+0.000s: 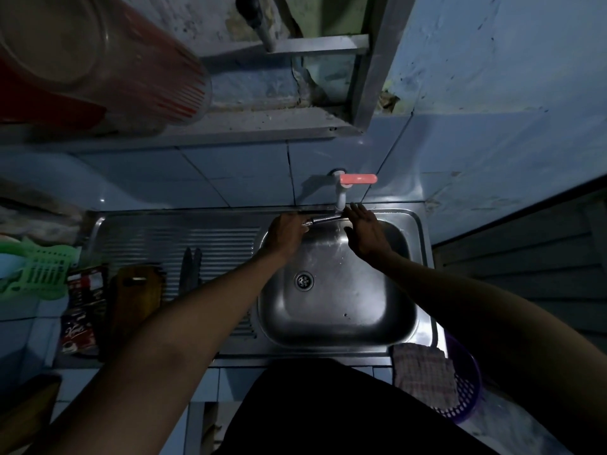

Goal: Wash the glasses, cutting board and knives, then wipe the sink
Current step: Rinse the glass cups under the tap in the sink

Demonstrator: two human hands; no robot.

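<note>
The steel sink point(335, 326) lies below me with its drain point(304, 280) in the middle of the basin. My left hand point(285, 236) grips the handle end of a knife point(323, 219) held across the basin's far edge, right under the white tap point(340, 195). My right hand point(368, 236) hovers with straight fingers beside the blade, under the spout. Two more knives point(191, 267) lie on the ribbed drainboard point(184, 238). A wooden cutting board point(136, 290) lies left of them.
The tap's red lever point(358, 178) points right. A green plastic rack point(36, 270) and printed sachets point(82, 310) sit at the left. A checked cloth point(423, 372) hangs over a purple basket point(466, 389) at the sink's near right corner. A large clear container point(98, 60) stands on the upper shelf.
</note>
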